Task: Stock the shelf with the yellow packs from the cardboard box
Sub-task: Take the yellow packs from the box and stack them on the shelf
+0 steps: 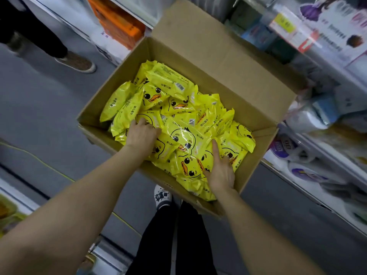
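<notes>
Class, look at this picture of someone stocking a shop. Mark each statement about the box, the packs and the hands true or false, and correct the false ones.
1. The cardboard box is open at the top. True.
2. The yellow packs stand in neat upright rows. False: they lie jumbled in a loose heap.
3. Both hands reach into the box. True: the left hand and the right hand rest among the packs.
4. The packs show a duck face. True.
5. The right hand has lifted a pack clear of the box. False: it is down among the packs.
6. The box is nearly empty. False: many packs fill it.
</notes>
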Tool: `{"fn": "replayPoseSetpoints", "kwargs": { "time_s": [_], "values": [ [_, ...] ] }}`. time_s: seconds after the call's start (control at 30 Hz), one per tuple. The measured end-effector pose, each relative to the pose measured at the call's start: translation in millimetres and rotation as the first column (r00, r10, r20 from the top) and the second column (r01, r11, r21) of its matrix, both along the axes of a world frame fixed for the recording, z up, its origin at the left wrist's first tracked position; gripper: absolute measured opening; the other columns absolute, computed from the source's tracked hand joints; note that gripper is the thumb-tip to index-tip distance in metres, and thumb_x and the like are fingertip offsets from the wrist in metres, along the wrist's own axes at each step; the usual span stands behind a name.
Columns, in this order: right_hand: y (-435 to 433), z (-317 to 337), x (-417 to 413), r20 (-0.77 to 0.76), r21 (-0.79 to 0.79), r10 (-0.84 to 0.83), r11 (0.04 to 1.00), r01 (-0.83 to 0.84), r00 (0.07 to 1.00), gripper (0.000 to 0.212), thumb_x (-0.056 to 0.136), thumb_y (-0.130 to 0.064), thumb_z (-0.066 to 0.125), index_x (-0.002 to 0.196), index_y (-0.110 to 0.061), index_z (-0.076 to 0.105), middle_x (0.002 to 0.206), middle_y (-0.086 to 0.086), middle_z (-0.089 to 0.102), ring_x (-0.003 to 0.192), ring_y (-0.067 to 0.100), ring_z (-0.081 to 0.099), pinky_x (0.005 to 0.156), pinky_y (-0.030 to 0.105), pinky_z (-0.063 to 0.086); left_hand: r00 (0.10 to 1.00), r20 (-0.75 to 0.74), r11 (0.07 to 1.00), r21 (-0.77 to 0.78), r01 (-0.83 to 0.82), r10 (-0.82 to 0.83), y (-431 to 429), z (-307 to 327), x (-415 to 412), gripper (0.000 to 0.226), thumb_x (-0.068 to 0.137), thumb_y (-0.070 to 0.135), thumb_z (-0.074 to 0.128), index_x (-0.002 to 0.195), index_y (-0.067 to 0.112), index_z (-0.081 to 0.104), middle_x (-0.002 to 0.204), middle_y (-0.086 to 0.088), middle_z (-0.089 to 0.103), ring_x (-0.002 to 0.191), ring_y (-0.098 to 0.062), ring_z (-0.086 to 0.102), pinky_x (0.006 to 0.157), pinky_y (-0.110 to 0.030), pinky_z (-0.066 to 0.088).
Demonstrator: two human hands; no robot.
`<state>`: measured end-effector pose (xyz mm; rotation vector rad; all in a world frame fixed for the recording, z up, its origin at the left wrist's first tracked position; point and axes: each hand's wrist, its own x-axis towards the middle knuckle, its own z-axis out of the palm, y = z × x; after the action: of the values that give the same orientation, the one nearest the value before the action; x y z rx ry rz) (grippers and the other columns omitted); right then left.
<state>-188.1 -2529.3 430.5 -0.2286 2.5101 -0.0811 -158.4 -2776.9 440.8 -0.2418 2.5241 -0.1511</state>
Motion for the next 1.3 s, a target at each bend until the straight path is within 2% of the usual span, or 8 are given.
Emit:
{"fn": "replayPoseSetpoints", "kwargs": {
  "time_s": [0.13,0.23,0.33,0.47,0.73,0.83,1.17,1.3],
  "values": [
    [6,10,-11,0.035,-0.107,-0.128,0.986,0.131,0.991,0.104,0.083,-0.03,0.077,0.152,-0.044,0.0,0.094,0.006,0.063,0.083,0.023,0.061,0.068,0.03,0.044,0.997,-0.078,0.999,0.028,-0.025,0.027,0,14,0,0.044,0.086,0.051,0.063,0.123,0.03,0.054,0.108,0.003,0.068,0.116,-0.023,0.049,0.109,-0.046,0.023],
    [11,26,-22,0.141,-0.212,-0.283,0.927,0.308,0.949,0.091,0.084,-0.029,0.076,0.151,-0.046,0.017,0.131,0.004,0.06,0.112,0.029,0.059,0.088,0.038,0.048,0.975,-0.097,0.969,0.166,-0.185,0.202,9,32,-1,0.052,0.084,0.062,0.06,0.118,0.023,0.054,0.103,-0.003,0.067,0.107,-0.027,0.059,0.112,-0.049,0.025],
    [22,47,-27,0.22,-0.318,-0.383,0.841,0.437,0.897,0.084,0.084,-0.028,0.075,0.149,-0.047,0.025,0.15,-0.006,0.043,0.128,0.027,0.049,0.098,0.036,0.044,0.872,-0.038,0.808,0.398,-0.435,0.488,24,55,-2,0.06,0.083,0.062,0.062,0.122,0.017,0.051,0.109,-0.011,0.065,0.101,-0.033,0.061,0.084,-0.041,0.05],
    [39,78,-26,0.247,-0.495,-0.449,0.704,0.51,0.859,0.073,0.084,-0.025,0.076,0.145,-0.039,0.038,0.149,-0.002,0.043,0.133,0.022,0.044,0.093,0.026,0.039,0.738,0.088,0.539,0.626,-0.564,0.669,42,87,0,0.073,0.087,0.054,0.063,0.144,0.017,0.037,0.139,-0.012,0.052,0.124,-0.033,0.051,0.094,-0.041,0.046],
    [54,163,-19,0.141,-0.778,-0.533,0.461,0.426,0.834,0.041,0.08,-0.027,0.079,0.114,-0.037,0.06,0.126,-0.012,0.056,0.118,0.01,0.051,0.093,0.023,0.037,0.692,0.202,0.162,0.891,-0.423,0.693,80,163,1,0.059,0.091,0.005,0.056,0.141,0.031,0.041,0.122,-0.003,0.045,0.075,-0.008,0.046,0.065,-0.022,0.04],
    [61,187,-18,0.124,-0.844,-0.602,0.354,0.403,0.789,0.033,0.079,-0.028,0.079,0.102,-0.045,0.062,0.123,-0.006,0.064,0.117,0.017,0.059,0.104,0.043,0.044,0.682,0.217,0.038,0.94,-0.338,0.698,92,187,1,0.059,0.089,0.002,0.058,0.137,0.033,0.047,0.134,0.0,0.043,0.104,-0.012,0.047,0.089,-0.026,0.039],
    [117,263,-24,0.113,-0.912,-0.678,0.219,0.347,0.727,0.032,0.071,-0.038,0.074,0.1,-0.045,0.063,0.118,-0.007,0.064,0.115,0.029,0.06,0.096,0.058,0.049,0.813,-0.015,0.046,0.999,-0.015,0.582,132,258,-28,0.061,0.082,0.001,0.072,0.13,0.035,0.056,0.134,0.014,0.049,0.129,-0.006,0.04,0.105,-0.028,0.036],
    [147,293,-33,0.05,-0.948,-0.671,0.202,0.247,0.74,0.032,0.078,-0.015,0.074,0.095,-0.039,0.063,0.117,0.002,0.065,0.112,0.029,0.06,0.089,0.041,0.051,0.835,-0.098,0.09,0.994,0.059,0.542,155,290,-45,0.061,0.082,0.004,0.073,0.13,0.037,0.055,0.137,0.014,0.048,0.129,-0.009,0.041,0.1,-0.033,0.042]
  ]
}}
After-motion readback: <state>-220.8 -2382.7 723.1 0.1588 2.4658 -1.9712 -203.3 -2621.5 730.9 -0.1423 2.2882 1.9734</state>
